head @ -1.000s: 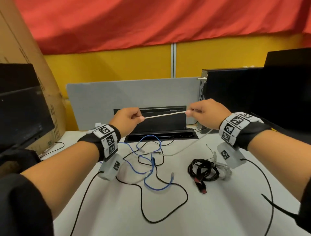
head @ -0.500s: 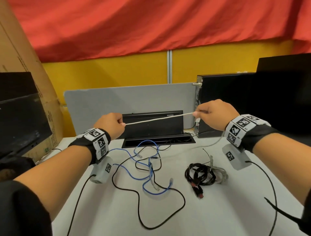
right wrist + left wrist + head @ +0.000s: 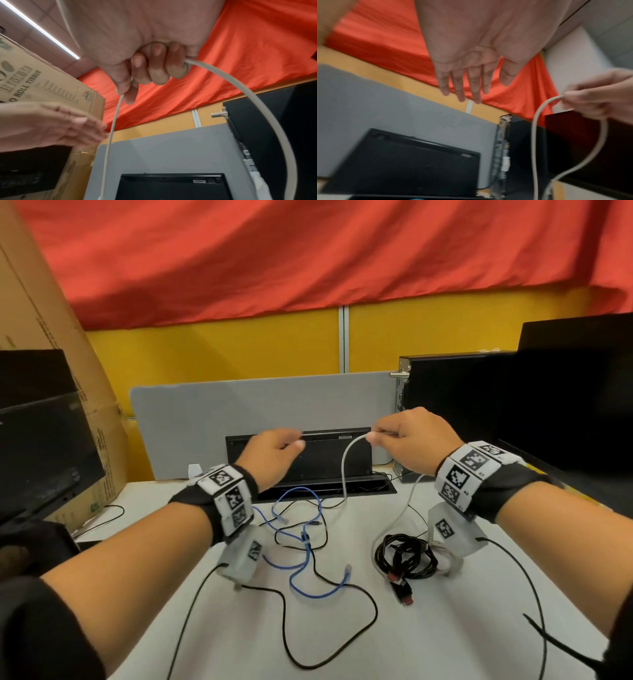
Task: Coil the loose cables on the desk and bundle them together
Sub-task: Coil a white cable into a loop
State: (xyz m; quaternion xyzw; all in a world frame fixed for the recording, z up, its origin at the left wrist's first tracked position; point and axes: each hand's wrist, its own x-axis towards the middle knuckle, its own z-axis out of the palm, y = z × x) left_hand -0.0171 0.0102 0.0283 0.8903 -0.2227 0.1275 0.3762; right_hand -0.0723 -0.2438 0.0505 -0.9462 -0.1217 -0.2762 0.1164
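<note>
A: What's sitting on the white desk [image 3: 428, 642]?

B: A coiled black cable bundle [image 3: 406, 556] with a red-tipped plug is lying there; I'm using it as the landmark. Left of it, a blue cable [image 3: 308, 563] is sprawling loose, tangling with a thin black cable [image 3: 329, 628] that's looping toward the near edge. A white cable [image 3: 394, 525] is trailing just behind the bundle. Farther back, a black cable tray [image 3: 308, 474] is standing open. Behind and to the right, a black computer case [image 3: 455, 405] is standing.

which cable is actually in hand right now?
The white cable, pinched by the right hand. The blue cable, loose black cable and coiled black cable lie on the desk.
</note>
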